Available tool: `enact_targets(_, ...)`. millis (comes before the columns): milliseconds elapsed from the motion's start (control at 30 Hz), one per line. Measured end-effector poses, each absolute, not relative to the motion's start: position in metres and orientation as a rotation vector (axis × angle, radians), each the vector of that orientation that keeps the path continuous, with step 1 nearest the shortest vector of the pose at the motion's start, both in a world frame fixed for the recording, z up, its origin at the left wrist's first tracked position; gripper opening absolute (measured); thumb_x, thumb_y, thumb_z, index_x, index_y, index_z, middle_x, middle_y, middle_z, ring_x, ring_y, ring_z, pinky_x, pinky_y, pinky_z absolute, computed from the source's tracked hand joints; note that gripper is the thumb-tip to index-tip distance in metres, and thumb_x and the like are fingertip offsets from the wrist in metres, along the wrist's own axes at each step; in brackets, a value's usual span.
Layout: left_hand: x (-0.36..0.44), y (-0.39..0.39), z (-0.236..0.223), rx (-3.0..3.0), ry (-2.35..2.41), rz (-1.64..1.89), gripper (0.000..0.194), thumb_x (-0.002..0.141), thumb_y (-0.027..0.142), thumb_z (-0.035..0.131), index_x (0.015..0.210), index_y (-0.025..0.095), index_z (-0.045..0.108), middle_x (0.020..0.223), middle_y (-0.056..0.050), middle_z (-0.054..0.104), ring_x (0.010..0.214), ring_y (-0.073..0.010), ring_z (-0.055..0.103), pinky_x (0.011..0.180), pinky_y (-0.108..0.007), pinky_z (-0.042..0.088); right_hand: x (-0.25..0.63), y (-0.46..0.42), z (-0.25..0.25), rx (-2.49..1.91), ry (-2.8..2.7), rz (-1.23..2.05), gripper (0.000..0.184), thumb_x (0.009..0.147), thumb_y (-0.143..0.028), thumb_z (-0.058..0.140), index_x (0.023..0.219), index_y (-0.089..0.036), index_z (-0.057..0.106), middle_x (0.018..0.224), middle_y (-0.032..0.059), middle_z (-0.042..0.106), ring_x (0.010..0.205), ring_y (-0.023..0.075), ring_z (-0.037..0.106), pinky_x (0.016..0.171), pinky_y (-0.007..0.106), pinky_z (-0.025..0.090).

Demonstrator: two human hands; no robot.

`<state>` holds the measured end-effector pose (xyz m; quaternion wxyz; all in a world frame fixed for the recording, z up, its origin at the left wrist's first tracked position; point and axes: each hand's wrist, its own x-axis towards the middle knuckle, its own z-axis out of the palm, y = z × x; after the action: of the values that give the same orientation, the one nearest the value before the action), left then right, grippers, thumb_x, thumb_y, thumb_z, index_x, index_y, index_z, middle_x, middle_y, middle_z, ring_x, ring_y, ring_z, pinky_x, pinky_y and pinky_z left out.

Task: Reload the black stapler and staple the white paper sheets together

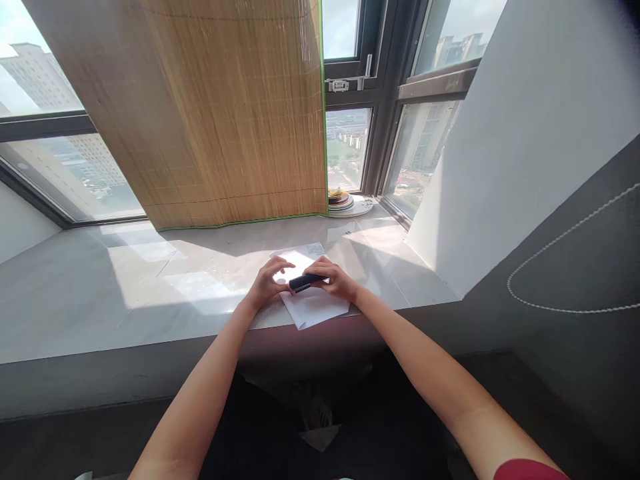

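Note:
A sheet of white paper (320,305) lies on the window ledge, its near corner reaching the front edge. Over it, my right hand (334,279) is closed round a small black stapler (301,283) with a silvery strip along its underside. The stapler points left. At its left end is my left hand (271,277), fingers curved and apart, thumb close to the tip; whether the thumb touches it I cannot tell. Strong sunlight washes out the upper part of the paper, where faint writing shows near the top edge.
A bamboo blind (240,120) hangs before the window, its lower edge near the ledge (165,320). A stack of plates (345,203) stands in the far right corner. A beaded cord (550,247) loops down at the right beside the slanting wall (500,167).

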<state>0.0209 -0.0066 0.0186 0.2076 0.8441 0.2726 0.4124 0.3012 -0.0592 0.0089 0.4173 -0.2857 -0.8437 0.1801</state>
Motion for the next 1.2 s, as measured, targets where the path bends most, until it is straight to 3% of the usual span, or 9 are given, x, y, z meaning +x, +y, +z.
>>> enact_targets(167, 0.024, -0.004, 0.016, 2.345, 0.820, 1.122, 0.053, 0.069, 0.063, 0.100, 0.098, 0.024, 0.078, 0.104, -0.007, 0.066, 0.086, -0.0206, 0.061, 0.079, -0.036, 0.058, 0.299, -0.055, 0.010, -0.748, -2.191, 0.455, 0.025, 0.102, -0.033, 0.069, 0.126, -0.027, 0.073, 0.122, 0.0092, 0.080, 0.113, 0.0289, 0.070, 0.111, 0.051, 0.050)
enact_targets(300, 0.021, -0.003, 0.018, 2.310, 0.855, 1.127, 0.054, 0.069, 0.062, 0.099, 0.099, 0.024, 0.076, 0.107, -0.007, 0.068, 0.096, -0.0247, 0.064, 0.083, -0.037, 0.059, 0.297, -0.058, 0.008, -0.825, -2.085, 0.398, 0.024, 0.096, -0.035, 0.079, 0.118, -0.027, 0.076, 0.114, 0.0077, 0.082, 0.109, 0.0296, 0.070, 0.105, 0.050, 0.055)
enact_targets(467, 0.014, 0.009, 0.011, 2.136, 1.331, 1.390, 0.022, 0.100, 0.047, 0.071, 0.102, 0.025, 0.075, 0.114, -0.011, 0.076, 0.115, -0.0335, 0.067, 0.109, -0.053, 0.050, 0.311, -0.055, 0.008, -1.110, -1.670, 0.209, 0.026, 0.093, -0.030, 0.077, 0.119, -0.025, 0.078, 0.113, 0.0101, 0.081, 0.107, 0.0309, 0.072, 0.102, 0.048, 0.058)
enact_targets(567, 0.013, 0.015, -0.001, 2.081, 1.655, 1.261, 0.025, 0.094, 0.037, 0.076, 0.117, 0.027, 0.078, 0.122, -0.015, 0.076, 0.124, -0.0398, 0.064, 0.115, -0.060, 0.044, 0.330, -0.050, 0.010, -1.363, -1.409, 0.029, 0.027, 0.095, -0.030, 0.070, 0.119, -0.022, 0.077, 0.114, 0.0149, 0.079, 0.111, 0.0350, 0.070, 0.105, 0.053, 0.056)
enact_targets(633, 0.013, 0.018, -0.008, 2.174, 1.612, 1.150, 0.028, 0.091, 0.029, 0.076, 0.118, 0.029, 0.078, 0.117, -0.012, 0.077, 0.118, -0.0366, 0.067, 0.113, -0.056, 0.046, 0.342, -0.047, 0.009, -1.511, -1.282, -0.019, 0.030, 0.096, -0.031, 0.065, 0.121, -0.019, 0.076, 0.116, 0.0190, 0.078, 0.113, 0.0387, 0.068, 0.106, 0.058, 0.054)
enact_targets(767, 0.011, 0.023, -0.016, 2.290, 1.389, 1.078, 0.022, 0.091, 0.018, 0.062, 0.099, 0.027, 0.080, 0.112, -0.009, 0.072, 0.096, -0.0260, 0.072, 0.100, -0.044, 0.056, 0.358, -0.040, -0.002, -1.630, -1.173, 0.024, 0.034, 0.092, -0.033, 0.062, 0.118, -0.017, 0.076, 0.121, 0.0231, 0.078, 0.118, 0.0426, 0.066, 0.105, 0.062, 0.053)
enact_targets(933, 0.012, 0.028, -0.021, 2.268, 1.492, 1.109, 0.023, 0.090, 0.019, 0.066, 0.100, 0.029, 0.084, 0.125, -0.015, 0.075, 0.128, -0.0380, 0.066, 0.116, -0.059, 0.049, 0.360, -0.031, -0.016, -1.559, -1.169, 0.008, 0.031, 0.083, -0.037, 0.067, 0.106, -0.021, 0.080, 0.108, 0.0179, 0.082, 0.106, 0.0389, 0.070, 0.101, 0.059, 0.056)
enact_targets(1100, 0.012, 0.030, -0.021, 2.215, 1.343, 1.186, 0.012, 0.092, 0.023, 0.067, 0.089, 0.026, 0.078, 0.116, -0.011, 0.080, 0.110, -0.0322, 0.073, 0.112, -0.055, 0.054, 0.364, -0.029, -0.018, -1.590, -1.156, 0.127, 0.034, 0.080, -0.042, 0.072, 0.106, -0.023, 0.083, 0.107, 0.0133, 0.084, 0.103, 0.0372, 0.075, 0.100, 0.056, 0.058)
enact_targets(1200, 0.010, 0.027, -0.013, 2.070, 1.327, 1.290, 0.008, 0.088, 0.022, 0.070, 0.095, 0.023, 0.075, 0.115, -0.011, 0.077, 0.103, -0.0295, 0.075, 0.104, -0.052, 0.060, 0.368, -0.026, -0.015, -1.560, -1.127, 0.284, 0.038, 0.077, -0.046, 0.077, 0.107, -0.026, 0.085, 0.103, 0.0079, 0.085, 0.099, 0.0345, 0.077, 0.099, 0.053, 0.060)
